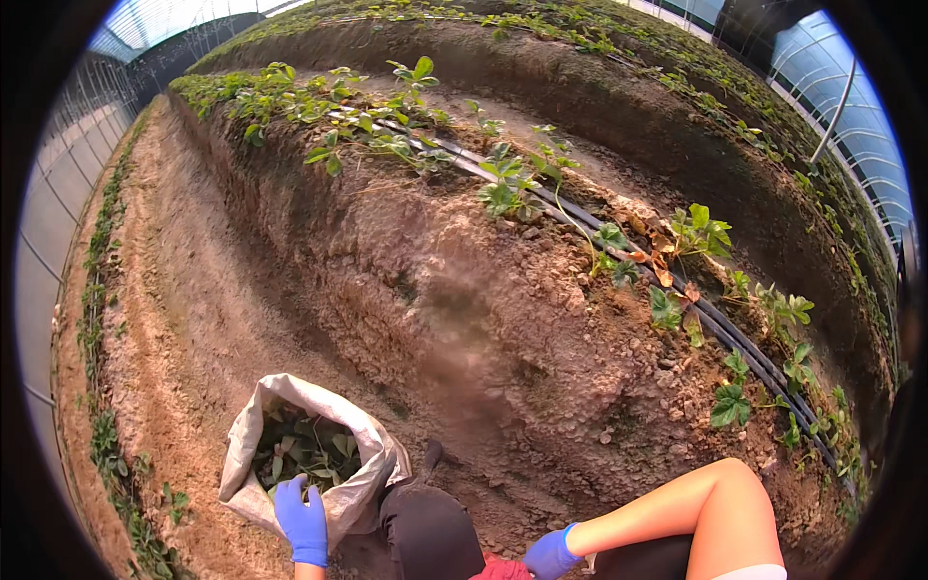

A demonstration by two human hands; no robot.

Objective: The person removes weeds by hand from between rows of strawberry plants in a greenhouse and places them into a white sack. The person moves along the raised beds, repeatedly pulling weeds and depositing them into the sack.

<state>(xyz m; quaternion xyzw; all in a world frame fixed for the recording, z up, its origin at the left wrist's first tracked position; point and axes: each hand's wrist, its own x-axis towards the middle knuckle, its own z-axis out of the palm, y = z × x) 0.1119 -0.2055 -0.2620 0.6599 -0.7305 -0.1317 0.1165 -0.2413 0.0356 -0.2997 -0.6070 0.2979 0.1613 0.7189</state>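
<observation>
My left hand [301, 520], in a blue glove, is at the near rim of an open white woven sack [366, 435]. Its fingertips reach over the edge towards the cut green leaves [304, 446] inside; whether they hold a leaf cannot be told. My right hand [551, 554], in a blue glove, is low at the picture's bottom edge, beside a red cloth [506, 568] and between my dark-trousered knees [431, 533]. Its fingers are hidden, so its grip cannot be told.
A raised soil bed [464, 290] rises before me, with strawberry-like plants [507, 185] and black drip lines [725, 326] along its top. Dry brown leaves [660, 261] lie by the lines. A soil furrow [196, 290] runs up the left, beside a low plant row [94, 312].
</observation>
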